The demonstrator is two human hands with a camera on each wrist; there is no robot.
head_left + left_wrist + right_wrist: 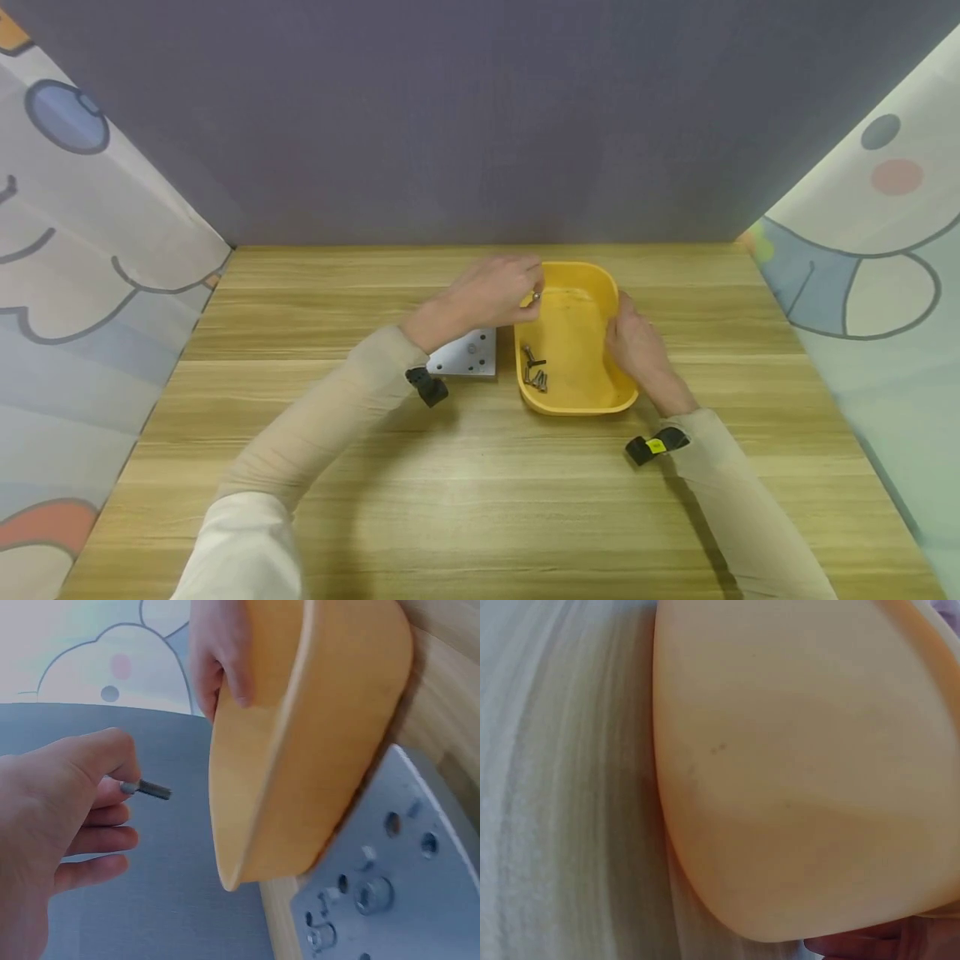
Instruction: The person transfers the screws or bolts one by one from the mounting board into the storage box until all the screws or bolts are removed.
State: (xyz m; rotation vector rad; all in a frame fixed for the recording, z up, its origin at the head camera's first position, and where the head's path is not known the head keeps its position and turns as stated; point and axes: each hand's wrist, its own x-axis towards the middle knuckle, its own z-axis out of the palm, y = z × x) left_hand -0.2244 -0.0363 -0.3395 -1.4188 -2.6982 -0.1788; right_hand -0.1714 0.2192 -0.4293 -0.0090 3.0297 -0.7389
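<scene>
Screw is in my left hand, pinched between thumb and index, threaded end sticking out, other fingers loosely bent. From the head view I get it over the far left corner of the yellow tray, clear of the floor. Right hand grips the tray's right wall, thumb on the inner side, fingers outside. Loose screws lie in a small bunch along the left wall, near corner, one piece darker; too small to count safely. Rest of the floor is bare, some pale glare at the far end. Just left of the tray: metal plate with holes; left wrist view shows short cylinders standing on its face. My left hand and wrist block the plate's far part and a stretch of the tray's left rim from the head camera. Right wrist view is nearly all tray wall, so no help with the screws. Black straps on both wrists, light sleeves across the near table. Wood-grain top all round, dark panel behind, cartoon sheets on both sides, well apart from the tray
</scene>
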